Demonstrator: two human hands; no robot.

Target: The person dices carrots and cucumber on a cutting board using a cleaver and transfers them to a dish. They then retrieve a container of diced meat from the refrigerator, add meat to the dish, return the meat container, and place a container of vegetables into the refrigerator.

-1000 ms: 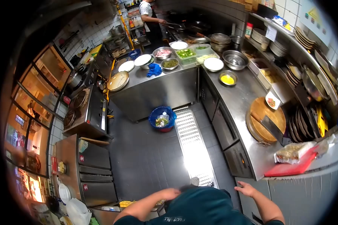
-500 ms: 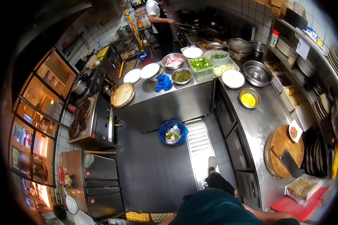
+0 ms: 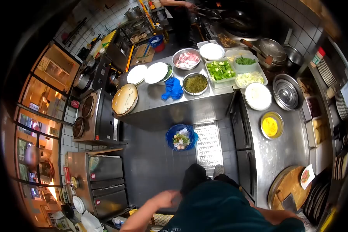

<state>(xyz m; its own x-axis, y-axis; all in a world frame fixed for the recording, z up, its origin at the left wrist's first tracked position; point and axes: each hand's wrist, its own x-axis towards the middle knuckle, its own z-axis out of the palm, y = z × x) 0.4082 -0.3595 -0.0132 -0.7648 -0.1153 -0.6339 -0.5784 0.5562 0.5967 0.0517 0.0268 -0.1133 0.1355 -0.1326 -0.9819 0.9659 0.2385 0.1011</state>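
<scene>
My left hand (image 3: 167, 198) hangs at my left side above the floor, partly smeared by motion. Its fingers point toward my dark trousers, and nothing shows clearly in it. My right forearm (image 3: 272, 215) is bent beside the steel counter (image 3: 265, 154), but the hand itself is out of sight. Closest to that arm is a round wooden chopping board (image 3: 288, 185) with a cleaver (image 3: 289, 202) and a small white dish of chopped food (image 3: 307, 177) on it. A blue-lined waste bin (image 3: 169, 141) holding scraps stands on the floor ahead.
Ahead, a steel table (image 3: 150, 92) bears plates, a bowl of raw meat (image 3: 186, 59), greens (image 3: 221, 70) and a blue cloth (image 3: 172, 89). A bowl of yellow liquid (image 3: 272, 125) sits right. A person (image 3: 178, 15) works at the stove. A metal floor grate (image 3: 208, 143) runs beside the bin.
The view has moved forward, bringing the table and counter closer. My left hand has come into sight at lower left, and one leg has swung forward. The person at the stove now shows only in part.
</scene>
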